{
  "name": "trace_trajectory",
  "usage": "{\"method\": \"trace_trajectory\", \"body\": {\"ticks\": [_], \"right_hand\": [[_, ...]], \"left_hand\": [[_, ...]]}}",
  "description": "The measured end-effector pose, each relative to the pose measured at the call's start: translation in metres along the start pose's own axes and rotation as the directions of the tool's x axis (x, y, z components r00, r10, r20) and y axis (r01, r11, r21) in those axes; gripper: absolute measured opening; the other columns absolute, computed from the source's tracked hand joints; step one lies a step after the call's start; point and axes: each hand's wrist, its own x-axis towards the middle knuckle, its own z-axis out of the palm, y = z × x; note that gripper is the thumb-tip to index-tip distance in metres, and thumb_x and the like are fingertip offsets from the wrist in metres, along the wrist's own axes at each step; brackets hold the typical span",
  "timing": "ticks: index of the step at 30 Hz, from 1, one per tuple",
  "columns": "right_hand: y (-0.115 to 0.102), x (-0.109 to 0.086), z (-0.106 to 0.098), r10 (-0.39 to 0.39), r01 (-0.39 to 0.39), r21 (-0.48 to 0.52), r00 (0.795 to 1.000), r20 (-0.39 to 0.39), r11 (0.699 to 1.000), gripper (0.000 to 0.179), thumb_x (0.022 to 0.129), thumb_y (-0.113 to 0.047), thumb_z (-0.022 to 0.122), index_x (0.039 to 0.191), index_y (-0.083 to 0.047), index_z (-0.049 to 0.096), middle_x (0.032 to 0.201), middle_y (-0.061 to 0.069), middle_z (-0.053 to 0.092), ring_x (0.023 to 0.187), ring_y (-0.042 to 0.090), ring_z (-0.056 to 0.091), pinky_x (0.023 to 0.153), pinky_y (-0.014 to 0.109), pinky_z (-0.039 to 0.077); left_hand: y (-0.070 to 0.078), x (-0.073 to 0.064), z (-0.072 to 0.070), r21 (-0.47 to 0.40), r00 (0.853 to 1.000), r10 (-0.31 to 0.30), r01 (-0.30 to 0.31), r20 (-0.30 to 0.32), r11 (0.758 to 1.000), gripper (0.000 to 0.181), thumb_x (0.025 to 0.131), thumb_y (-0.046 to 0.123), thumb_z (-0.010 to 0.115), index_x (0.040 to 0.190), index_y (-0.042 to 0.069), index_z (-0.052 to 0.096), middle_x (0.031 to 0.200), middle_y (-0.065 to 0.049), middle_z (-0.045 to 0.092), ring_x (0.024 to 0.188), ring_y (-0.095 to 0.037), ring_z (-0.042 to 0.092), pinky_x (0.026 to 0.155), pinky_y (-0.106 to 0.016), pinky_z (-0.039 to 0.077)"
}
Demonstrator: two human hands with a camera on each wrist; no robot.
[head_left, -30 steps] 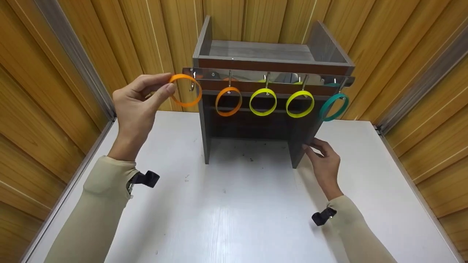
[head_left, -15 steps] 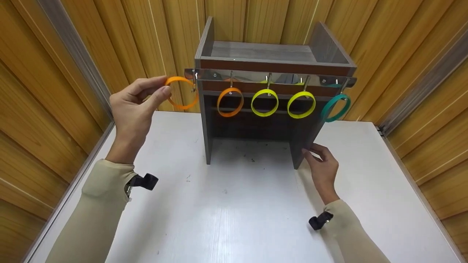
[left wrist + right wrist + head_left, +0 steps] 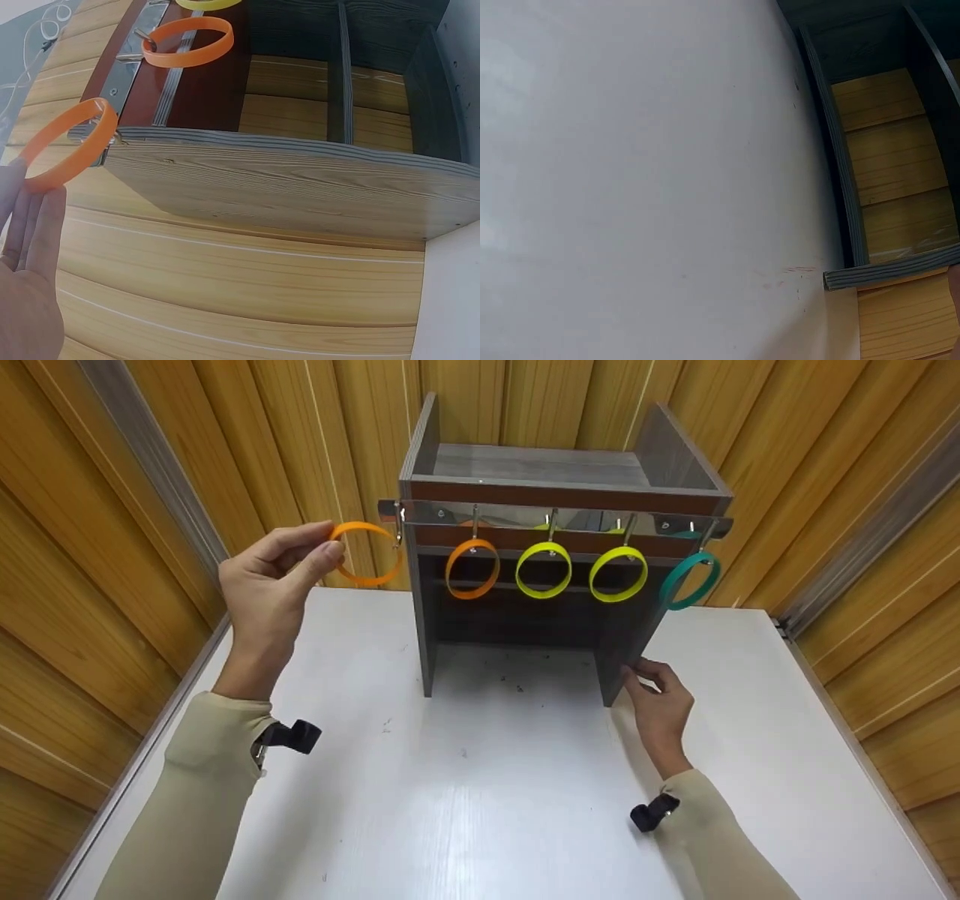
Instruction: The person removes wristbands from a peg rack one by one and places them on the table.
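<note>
My left hand pinches an orange silicone wristband between thumb and fingers at the left end of a metal hook rail. The band's far side is at the leftmost hook; in the left wrist view the hook's tip shows at the band. On the other hooks hang a second orange band, two yellow bands and a teal band. My right hand touches the right side panel of the grey shelf unit low down, its fingers on the outer side.
The shelf unit stands on a white table against wood-patterned walls. The rail runs across its upper front. A dark strap mount sits on the left wrist. A white cord shows in the left wrist view.
My left hand has drawn the orange band left and slightly down, so the hook now lies near the band's right edge. The right hand has stayed at the panel, shifting slightly down.
</note>
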Motion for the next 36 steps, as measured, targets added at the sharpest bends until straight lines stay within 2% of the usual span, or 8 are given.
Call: {"method": "trace_trajectory", "body": {"ticks": [4,6,10,13,19,22,29,36], "right_hand": [[-0.002,-0.002,0.003,-0.006,0.006,-0.024,1.000,-0.009,1.000,0.018,0.092,0.000,0.081,0.107,0.006,0.074,0.105,0.013,0.075,0.095,0.008,0.071,0.082,0.018,0.060],[-0.012,-0.006,0.005,-0.004,0.003,-0.035,1.000,-0.014,0.999,0.017,0.092,0.003,0.080,0.107,0.009,0.073,0.106,0.018,0.074,0.094,0.007,0.070,0.082,0.016,0.059],[-0.014,-0.007,0.009,-0.001,0.000,-0.047,1.000,-0.019,0.999,0.018,0.092,0.005,0.079,0.109,0.010,0.072,0.109,0.023,0.074,0.094,0.005,0.069,0.081,0.014,0.058],[-0.005,-0.004,0.009,-0.009,0.009,-0.043,1.000,-0.011,0.999,0.018,0.092,0.001,0.080,0.108,0.007,0.074,0.108,0.018,0.075,0.095,0.006,0.070,0.082,0.017,0.059],[-0.001,-0.005,0.011,-0.010,0.010,-0.055,1.000,-0.007,0.998,0.016,0.092,-0.001,0.080,0.107,0.003,0.074,0.104,0.009,0.075,0.097,0.010,0.071,0.082,0.019,0.061],[0.000,-0.006,0.010,-0.010,0.010,-0.069,1.000,0.002,0.998,0.017,0.093,-0.002,0.080,0.108,0.003,0.074,0.104,0.010,0.075,0.097,0.010,0.071,0.083,0.019,0.061],[0.000,-0.009,0.006,0.009,-0.008,-0.024,1.000,0.010,1.000,0.019,0.093,-0.001,0.080,0.110,0.003,0.074,0.108,0.014,0.075,0.098,0.011,0.071,0.082,0.020,0.061],[-0.024,-0.016,0.008,0.020,-0.020,-0.043,1.000,-0.005,0.999,0.018,0.094,0.005,0.077,0.111,0.009,0.072,0.109,0.022,0.073,0.097,0.008,0.069,0.081,0.017,0.060]], "left_hand": [[0.000,-0.001,-0.002,-0.044,0.999,-0.031,0.030,-0.023,0.999,0.022,0.091,-0.006,0.080,0.113,-0.005,0.079,0.108,-0.029,0.074,0.091,-0.027,0.076,0.085,-0.030,0.064],[0.000,-0.001,-0.003,-0.061,0.999,-0.045,0.043,-0.030,0.997,0.021,0.092,-0.005,0.080,0.113,-0.006,0.079,0.108,-0.028,0.074,0.091,-0.030,0.076,0.085,-0.031,0.064],[0.000,-0.003,-0.005,-0.071,0.998,-0.049,0.047,-0.031,0.996,0.022,0.093,-0.005,0.080,0.115,-0.006,0.078,0.109,-0.029,0.074,0.091,-0.030,0.076,0.086,-0.031,0.064],[0.001,-0.004,-0.005,-0.076,0.998,-0.059,0.056,-0.031,0.995,0.022,0.093,-0.004,0.079,0.115,-0.005,0.078,0.109,-0.027,0.074,0.091,-0.027,0.077,0.086,-0.031,0.064],[0.003,-0.008,-0.003,-0.078,0.996,-0.090,0.089,-0.010,0.993,0.022,0.093,-0.003,0.080,0.115,-0.005,0.078,0.109,-0.026,0.074,0.092,-0.028,0.076,0.088,-0.033,0.063],[0.002,-0.010,-0.005,-0.081,0.995,-0.097,0.096,-0.014,0.992,0.022,0.093,-0.003,0.080,0.115,-0.005,0.078,0.109,-0.025,0.074,0.092,-0.028,0.076,0.088,-0.033,0.063],[-0.001,-0.018,-0.011,-0.101,0.993,-0.114,0.112,-0.021,0.989,0.023,0.093,-0.004,0.080,0.116,-0.007,0.077,0.109,-0.027,0.074,0.093,-0.028,0.077,0.089,-0.035,0.063],[-0.013,-0.031,-0.023,-0.074,0.987,-0.155,0.151,-0.051,0.986,0.025,0.092,-0.004,0.080,0.117,-0.007,0.077,0.108,-0.022,0.076,0.095,-0.027,0.077,0.089,-0.035,0.063]]}}
